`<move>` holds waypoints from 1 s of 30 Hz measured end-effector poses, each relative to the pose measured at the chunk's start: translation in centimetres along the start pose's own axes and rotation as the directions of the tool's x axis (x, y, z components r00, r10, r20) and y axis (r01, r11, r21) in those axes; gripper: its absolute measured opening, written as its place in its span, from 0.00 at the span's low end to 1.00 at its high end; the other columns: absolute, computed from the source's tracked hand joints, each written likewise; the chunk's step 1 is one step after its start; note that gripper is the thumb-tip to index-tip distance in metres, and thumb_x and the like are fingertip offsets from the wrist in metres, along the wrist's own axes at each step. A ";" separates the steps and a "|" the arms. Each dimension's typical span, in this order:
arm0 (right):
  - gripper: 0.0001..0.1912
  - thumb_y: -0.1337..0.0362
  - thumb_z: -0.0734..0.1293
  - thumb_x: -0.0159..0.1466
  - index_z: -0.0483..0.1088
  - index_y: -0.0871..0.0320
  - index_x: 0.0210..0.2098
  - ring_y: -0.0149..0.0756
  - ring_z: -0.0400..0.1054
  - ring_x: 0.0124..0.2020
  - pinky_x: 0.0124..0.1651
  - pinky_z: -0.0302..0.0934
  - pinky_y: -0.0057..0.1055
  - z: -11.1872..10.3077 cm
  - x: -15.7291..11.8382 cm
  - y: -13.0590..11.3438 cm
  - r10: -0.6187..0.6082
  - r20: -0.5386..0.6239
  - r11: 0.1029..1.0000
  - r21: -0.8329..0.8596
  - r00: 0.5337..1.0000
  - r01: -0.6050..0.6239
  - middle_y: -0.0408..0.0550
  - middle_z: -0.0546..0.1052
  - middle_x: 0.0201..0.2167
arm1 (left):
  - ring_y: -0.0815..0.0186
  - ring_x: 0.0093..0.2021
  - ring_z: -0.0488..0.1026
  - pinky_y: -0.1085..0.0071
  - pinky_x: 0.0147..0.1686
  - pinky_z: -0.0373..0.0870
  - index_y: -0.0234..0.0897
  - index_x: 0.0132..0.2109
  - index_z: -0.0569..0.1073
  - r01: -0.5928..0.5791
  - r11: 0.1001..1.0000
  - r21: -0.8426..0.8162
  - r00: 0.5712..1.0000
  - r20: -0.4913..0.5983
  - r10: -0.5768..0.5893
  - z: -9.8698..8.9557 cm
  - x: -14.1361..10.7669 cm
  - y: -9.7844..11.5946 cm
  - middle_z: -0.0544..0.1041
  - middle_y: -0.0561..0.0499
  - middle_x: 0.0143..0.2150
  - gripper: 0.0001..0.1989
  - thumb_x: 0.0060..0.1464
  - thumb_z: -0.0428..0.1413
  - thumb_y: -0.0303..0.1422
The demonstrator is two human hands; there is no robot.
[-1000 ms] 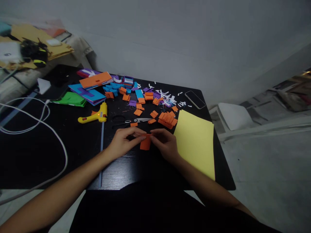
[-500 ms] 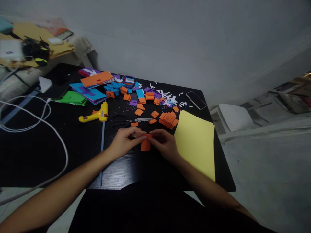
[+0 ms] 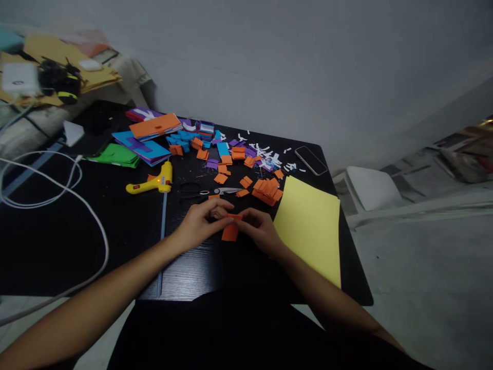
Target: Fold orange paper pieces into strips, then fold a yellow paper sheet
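Note:
A small folded orange paper piece [image 3: 230,232] is pinched between both hands over the black table [image 3: 239,272]. My left hand [image 3: 202,221] grips its upper left side with thumb and fingers. From the other side, my right hand [image 3: 262,230] holds the upper right edge. The fingers hide part of the paper's top. Just beyond the hands lie scissors [image 3: 221,190], blades pointing right. Close by are loose orange paper pieces [image 3: 245,181] and a pile of folded orange pieces [image 3: 266,192].
A yellow glue gun [image 3: 154,181] lies left, near a pale blue strip [image 3: 162,241]. Yellow sheets [image 3: 311,226] sit right, below a phone [image 3: 310,160]. White scraps [image 3: 269,154] and stacked coloured paper [image 3: 156,126] are at the back. A white cable [image 3: 96,221] loops across the left.
My left fingertips have lifted a little off the paper's top edge while the thumb stays on it. The orange paper has tilted slightly. The view has shifted a little.

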State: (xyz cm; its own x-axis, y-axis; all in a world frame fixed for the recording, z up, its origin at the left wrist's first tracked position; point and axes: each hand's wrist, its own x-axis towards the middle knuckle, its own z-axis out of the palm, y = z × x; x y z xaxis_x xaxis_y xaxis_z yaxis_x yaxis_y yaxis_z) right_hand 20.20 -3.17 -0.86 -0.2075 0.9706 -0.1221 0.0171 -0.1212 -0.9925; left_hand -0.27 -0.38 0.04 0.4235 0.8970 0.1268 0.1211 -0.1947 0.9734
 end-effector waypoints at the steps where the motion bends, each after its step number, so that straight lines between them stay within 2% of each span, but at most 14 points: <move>1: 0.14 0.52 0.75 0.59 0.76 0.57 0.35 0.34 0.72 0.31 0.36 0.66 0.30 -0.1 0.0 0.0 0.005 0.024 1.000 -0.017 1.000 -0.005 0.43 0.79 0.30 | 0.68 0.31 0.75 0.74 0.33 0.72 0.37 0.49 0.75 0.006 1.000 -0.006 1.000 0.006 -0.006 0.0 0.0 -0.1 0.78 0.54 0.31 0.16 0.57 0.64 0.39; 4: 0.13 0.53 0.74 0.61 0.77 0.57 0.35 0.33 0.71 0.30 0.35 0.65 0.30 -0.1 0.0 0.0 -0.012 0.047 0.998 -0.060 0.999 0.015 0.43 0.79 0.29 | 0.69 0.30 0.72 0.75 0.31 0.68 0.37 0.48 0.75 0.045 0.999 -0.021 0.998 0.052 -0.044 -0.1 0.1 -0.2 0.75 0.55 0.30 0.15 0.58 0.63 0.40; 9: 0.12 0.54 0.75 0.59 0.77 0.57 0.34 0.33 0.71 0.30 0.35 0.65 0.29 -0.1 0.0 0.1 0.001 0.051 0.999 -0.050 0.999 0.002 0.43 0.79 0.29 | 0.71 0.26 0.64 0.76 0.27 0.60 0.34 0.35 0.74 0.103 0.994 0.033 0.974 0.200 -0.108 -0.4 0.3 -0.2 0.67 0.56 0.26 0.11 0.60 0.59 0.39; 14: 0.10 0.57 0.75 0.58 0.76 0.58 0.32 0.31 0.68 0.27 0.32 0.62 0.28 -0.1 0.0 0.0 0.020 0.119 0.999 -0.050 0.993 -0.014 0.42 0.77 0.26 | 0.71 0.25 0.65 0.76 0.25 0.58 0.34 0.33 0.73 0.168 0.986 0.023 0.945 0.280 -0.167 -0.3 0.2 -0.2 0.69 0.57 0.24 0.09 0.58 0.59 0.36; 18: 0.09 0.59 0.74 0.58 0.75 0.58 0.31 0.31 0.67 0.27 0.32 0.61 0.28 -0.1 0.0 -0.2 0.024 0.138 0.999 -0.038 0.990 -0.019 0.41 0.76 0.26 | 0.72 0.23 0.65 0.77 0.24 0.58 0.34 0.32 0.73 0.175 0.985 0.014 0.941 0.291 -0.171 -0.3 0.3 -0.1 0.70 0.57 0.23 0.09 0.57 0.59 0.35; 23: 0.07 0.61 0.73 0.57 0.74 0.58 0.30 0.31 0.67 0.25 0.31 0.61 0.28 -0.3 0.0 -0.4 0.051 0.123 0.998 -0.032 0.991 -0.048 0.41 0.75 0.25 | 0.71 0.24 0.70 0.77 0.26 0.64 0.34 0.33 0.74 0.217 0.973 -0.075 0.930 0.318 -0.183 -0.6 0.7 0.3 0.73 0.56 0.23 0.08 0.56 0.60 0.34; 30: 0.07 0.61 0.72 0.56 0.73 0.58 0.30 0.30 0.67 0.25 0.32 0.62 0.28 -0.2 0.1 -0.3 0.076 0.112 0.997 -0.005 0.991 -0.076 0.40 0.75 0.24 | 0.71 0.25 0.71 0.77 0.27 0.65 0.33 0.32 0.74 0.255 0.965 -0.069 0.926 0.306 -0.223 -0.8 0.7 0.1 0.74 0.55 0.24 0.08 0.55 0.60 0.34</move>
State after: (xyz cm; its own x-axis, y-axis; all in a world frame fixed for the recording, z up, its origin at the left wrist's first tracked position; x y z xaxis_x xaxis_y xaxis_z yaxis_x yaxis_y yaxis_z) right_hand 20.40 -3.00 -0.59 -0.3141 0.9290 -0.1955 0.0378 -0.1936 -0.9804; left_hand -0.64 0.55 0.35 0.6398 0.7522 -0.1578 0.1630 0.0679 0.9843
